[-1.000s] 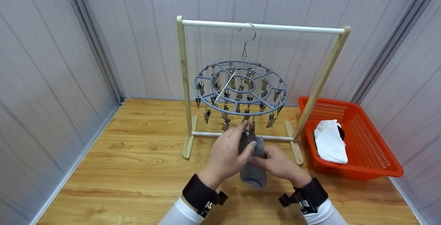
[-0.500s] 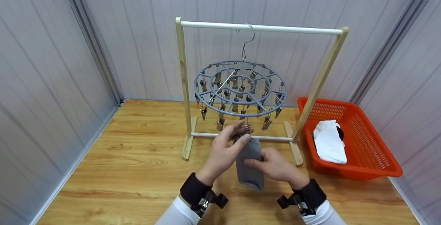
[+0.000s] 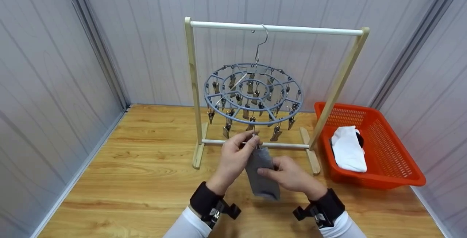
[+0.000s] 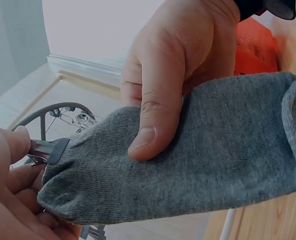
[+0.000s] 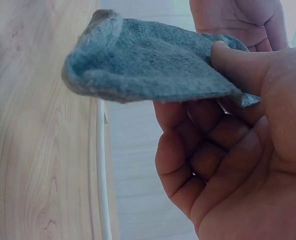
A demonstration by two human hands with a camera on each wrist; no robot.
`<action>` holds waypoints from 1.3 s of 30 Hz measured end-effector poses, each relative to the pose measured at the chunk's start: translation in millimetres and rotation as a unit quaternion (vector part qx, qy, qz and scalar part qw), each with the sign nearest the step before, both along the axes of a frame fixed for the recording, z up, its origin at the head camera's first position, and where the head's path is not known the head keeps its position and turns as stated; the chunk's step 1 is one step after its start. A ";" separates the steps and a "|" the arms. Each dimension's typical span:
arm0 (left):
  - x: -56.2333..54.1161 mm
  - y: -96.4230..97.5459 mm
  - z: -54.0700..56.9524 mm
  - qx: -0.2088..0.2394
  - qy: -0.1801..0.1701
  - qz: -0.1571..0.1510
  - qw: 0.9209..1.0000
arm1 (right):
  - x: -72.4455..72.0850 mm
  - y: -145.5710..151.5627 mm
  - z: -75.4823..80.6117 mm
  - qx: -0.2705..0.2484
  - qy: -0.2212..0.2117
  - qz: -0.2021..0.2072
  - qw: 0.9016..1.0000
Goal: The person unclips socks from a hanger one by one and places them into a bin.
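Observation:
A grey sock (image 3: 263,179) hangs below the round clip hanger (image 3: 255,121), its folded opening lowest. My left hand (image 3: 235,154) pinches a metal clip (image 4: 49,150) between thumb and fingers. The clip's dark tip sits over the edge of the sock's upper end in the left wrist view. My right hand (image 3: 293,176) pinches the sock at mid-length, thumb (image 4: 155,120) flat on its near face and fingers curled behind. In the right wrist view the sock's opening end (image 5: 88,65) sticks out past the right fingers.
A wooden rack (image 3: 192,85) with a white top bar (image 3: 310,30) carries the hanger, from which several other metal clips (image 3: 276,133) dangle. To the right, an orange basket (image 3: 396,150) holds a white sock (image 3: 348,150) and something dark beneath it.
My left hand has shifted from the sock's top edge up onto the clip. The sock hangs straighter, its top drawn slightly left. The hanger has turned a little.

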State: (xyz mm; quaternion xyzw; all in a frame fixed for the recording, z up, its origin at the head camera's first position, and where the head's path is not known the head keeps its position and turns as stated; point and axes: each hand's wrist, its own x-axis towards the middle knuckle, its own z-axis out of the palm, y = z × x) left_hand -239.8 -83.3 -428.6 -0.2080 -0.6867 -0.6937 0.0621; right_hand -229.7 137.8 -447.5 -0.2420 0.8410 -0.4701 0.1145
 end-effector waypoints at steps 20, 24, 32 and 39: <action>1.6 -0.8 3.1 0.035 -0.010 -0.008 0.999 | 0.6 -1.4 -2.5 0.007 0.010 0.002 1.000; -0.3 -1.4 2.2 0.040 -0.014 -0.009 0.999 | 0.5 -1.3 -2.1 0.011 0.016 -0.001 1.000; -1.1 -0.6 1.0 0.070 -0.006 -0.017 0.997 | 1.2 -0.8 -0.3 0.000 0.001 0.006 1.000; -1.9 -1.3 -0.5 0.078 0.005 -0.013 0.997 | 0.5 -1.0 -0.6 0.001 0.004 0.010 1.000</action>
